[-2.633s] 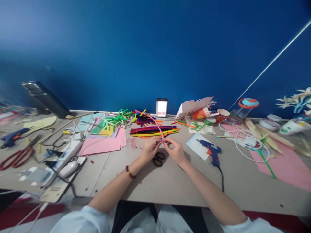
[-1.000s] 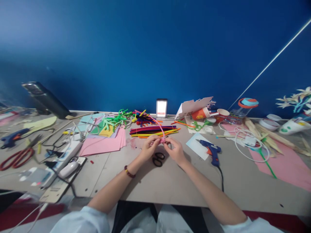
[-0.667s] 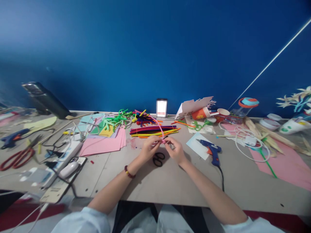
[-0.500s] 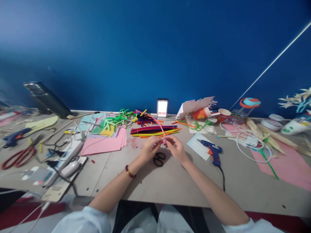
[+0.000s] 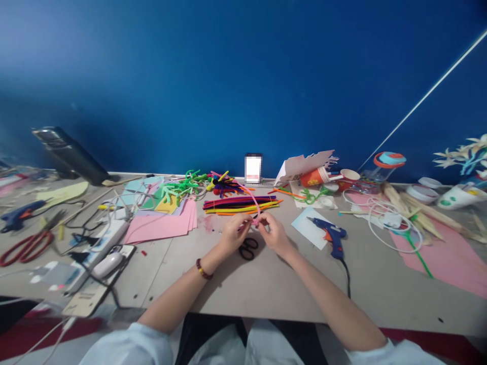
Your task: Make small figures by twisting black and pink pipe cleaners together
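— What can't you make out here?

— The fingertips, mostly. Both hands meet over the middle of the tabletop [image 5: 266,294], and the pink pipe cleaner [image 5: 254,203] disappears into them at its near end, so the exact pinch is hidden. Whether that end is coiled or just bent is too small to tell. The phone [image 5: 253,169] standing at the back wall has its screen blurred out, and the person's sleeves are cut off by the bottom edge.

— So where's the pipe cleaner relative to the grip?

— Its near end sits right between the two hands — the left hand [image 5: 234,234] has its fingers closed on it from one side, the right hand [image 5: 274,234] closed on it from the other. From there the free length arcs up and away toward the bundle of coloured pipe cleaners [image 5: 240,205] lying farther back.

— Anything close by?

— Black scissors [image 5: 248,248] lie on the tabletop just below the hands, partly covered by them. A blue glue gun [image 5: 329,235] rests to the right, near but apart, and pink paper sheets [image 5: 162,224] lie to the left.
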Motion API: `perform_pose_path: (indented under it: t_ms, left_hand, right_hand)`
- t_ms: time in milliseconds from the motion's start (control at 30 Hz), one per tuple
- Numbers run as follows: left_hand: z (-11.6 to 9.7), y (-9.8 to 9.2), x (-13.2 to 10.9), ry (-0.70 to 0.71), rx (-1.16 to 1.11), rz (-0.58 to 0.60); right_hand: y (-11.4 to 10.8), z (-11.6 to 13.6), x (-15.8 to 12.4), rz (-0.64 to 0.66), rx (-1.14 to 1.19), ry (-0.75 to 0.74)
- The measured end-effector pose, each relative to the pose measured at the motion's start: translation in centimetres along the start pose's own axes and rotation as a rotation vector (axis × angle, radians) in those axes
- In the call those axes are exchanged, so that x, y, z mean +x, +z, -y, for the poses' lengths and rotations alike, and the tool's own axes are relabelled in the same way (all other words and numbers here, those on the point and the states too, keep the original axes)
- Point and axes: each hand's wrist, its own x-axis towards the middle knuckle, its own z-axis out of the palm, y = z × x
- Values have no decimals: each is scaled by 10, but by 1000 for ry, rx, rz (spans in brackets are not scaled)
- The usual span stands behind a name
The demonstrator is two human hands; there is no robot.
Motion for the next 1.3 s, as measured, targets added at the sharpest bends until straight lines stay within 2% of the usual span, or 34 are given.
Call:
perform_pose_path:
  t_ms: [200, 467, 767, 833, 1100, 1200, 1300]
  left_hand:
    - [-1, 0, 1, -35, 11, 8]
    - [0, 1, 2, -51, -64, 21]
    - [-2, 3, 3, -7, 21, -18]
    - [-5, 2, 4, -52, -26, -6]
    - [-14, 0, 7, -398, -371, 143]
    - [-16, 0, 9, -518, -477, 158]
    - [-20, -1, 10, -567, -512, 152]
  right_hand:
    - [3, -3, -3, -32, -51, 4]
    - [1, 1, 3, 8, 59, 15]
    - [3, 1, -2, -88, -84, 14]
    - [3, 1, -2, -91, -47, 34]
    - [3, -5, 3, -119, 221, 200]
    - [4, -6, 3, -114, 269, 232]
    - [5, -6, 2, -114, 315, 255]
